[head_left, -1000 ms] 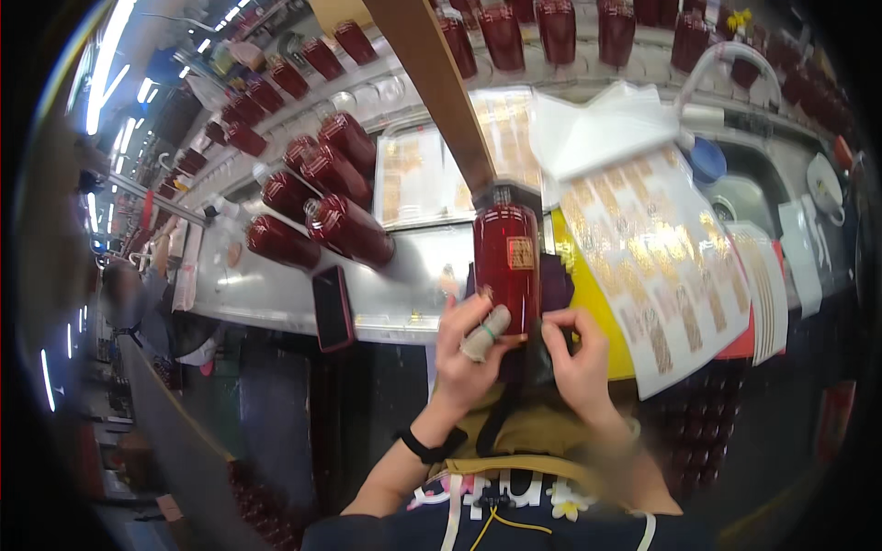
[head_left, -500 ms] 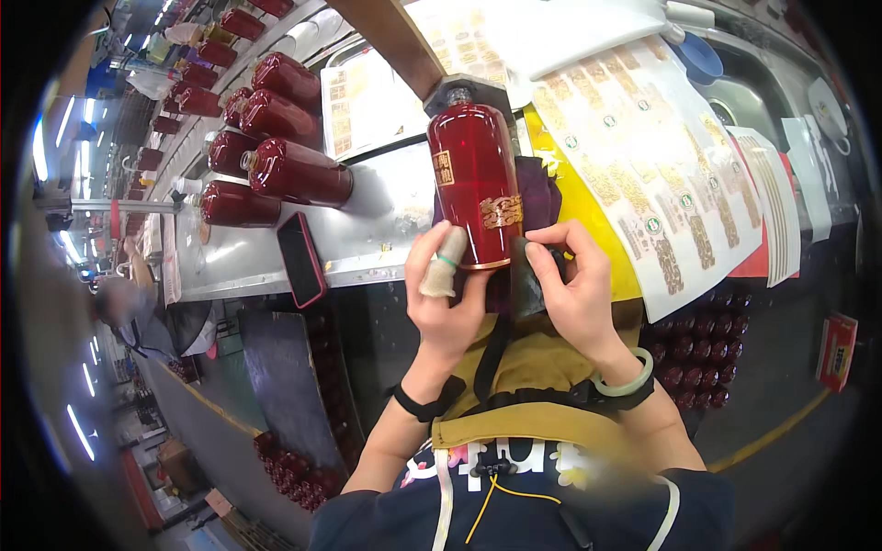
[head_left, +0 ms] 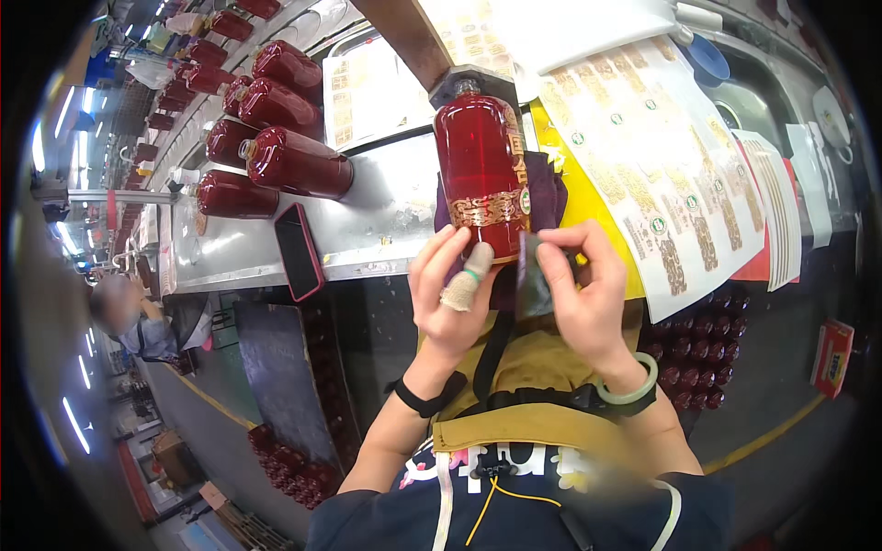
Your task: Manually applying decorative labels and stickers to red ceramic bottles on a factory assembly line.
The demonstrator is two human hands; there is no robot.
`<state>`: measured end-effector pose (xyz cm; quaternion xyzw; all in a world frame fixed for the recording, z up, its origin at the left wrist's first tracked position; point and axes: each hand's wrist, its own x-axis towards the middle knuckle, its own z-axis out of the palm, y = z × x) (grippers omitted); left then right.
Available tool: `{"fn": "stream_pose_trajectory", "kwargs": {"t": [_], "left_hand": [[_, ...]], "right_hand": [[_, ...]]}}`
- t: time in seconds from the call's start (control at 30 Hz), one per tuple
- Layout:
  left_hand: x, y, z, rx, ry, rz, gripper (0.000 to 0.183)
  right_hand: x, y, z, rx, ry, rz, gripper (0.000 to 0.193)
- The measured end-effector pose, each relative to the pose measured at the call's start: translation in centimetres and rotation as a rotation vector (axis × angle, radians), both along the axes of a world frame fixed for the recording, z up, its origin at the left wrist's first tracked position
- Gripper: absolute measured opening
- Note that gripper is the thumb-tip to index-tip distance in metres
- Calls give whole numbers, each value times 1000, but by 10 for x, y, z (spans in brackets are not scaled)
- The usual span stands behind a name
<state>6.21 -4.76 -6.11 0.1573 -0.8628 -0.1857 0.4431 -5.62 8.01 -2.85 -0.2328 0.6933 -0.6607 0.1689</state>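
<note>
A dark red glass bottle (head_left: 473, 138) lies on its side in front of me, its neck in a dark notched rest (head_left: 473, 77) and its base toward me. Around its lower end my left hand (head_left: 448, 303) is closed. A beige cover with a green band (head_left: 467, 285) sits on one of that hand's fingers. Gold lettering and an ornate gold band (head_left: 487, 211) show on the bottle. Between thumb and fingers, my right hand (head_left: 593, 289) pinches a thin dark flat scraper-like piece (head_left: 533, 280), close beside the base. Purple cloth (head_left: 548, 193) lies under the bottle.
Several red bottles (head_left: 303, 163) lie at the left, beside a phone (head_left: 299, 253) at the metal table's edge. Gold decal sheets (head_left: 661, 174) cover the right side over yellow material (head_left: 602, 230). A wooden beam (head_left: 404, 37) rises behind the rest. Another person (head_left: 152, 321) is far left.
The bottle has turned about its long axis: the gold band now faces up and the lettering has come round to the right side. My right hand has shifted slightly right with the dark piece.
</note>
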Motion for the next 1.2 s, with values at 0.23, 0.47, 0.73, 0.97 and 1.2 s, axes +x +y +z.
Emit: {"fn": "stream_pose_trajectory", "kwargs": {"t": [0.23,0.47,0.73,0.97,1.2], "left_hand": [[-9,6,1,-155,-106,-63,34],[-16,-12,11,-107,-56,60,86],[-10,-17,12,171,-163,37,96],[-4,-22,-2,426,-95,-76,88],[-5,-28,-3,436,-97,-96,89]], "right_hand": [[-24,7,-28,94,71,-105,10],[-43,12,-6,25,-51,-1,22],[-69,-36,40,-62,491,124,29],[-82,-67,50,21,992,654,24],[-121,-74,36,-113,1335,289,19]]}}
